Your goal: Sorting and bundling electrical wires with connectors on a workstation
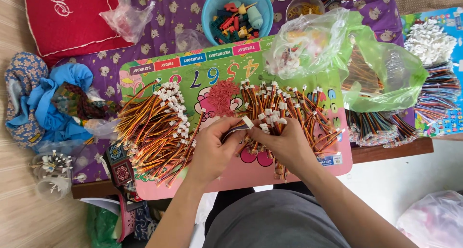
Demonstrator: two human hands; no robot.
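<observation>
Head view: left hand (212, 149) and right hand (284, 144) each pinch short orange-black wire leads with white plastic plugs (260, 125), apparently bunching them; next comes aligning plugs.

Glossy plastic mat (289, 173), wooden table (390, 149), crinkled clear plastic bag (308, 40), plastic-sheathed wires (154, 132).

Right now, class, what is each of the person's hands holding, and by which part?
Both the left hand and right hand grip a small bundle of wire leads between them, pinched near its white-connector end. Exact finger placement cannot be told.
</observation>
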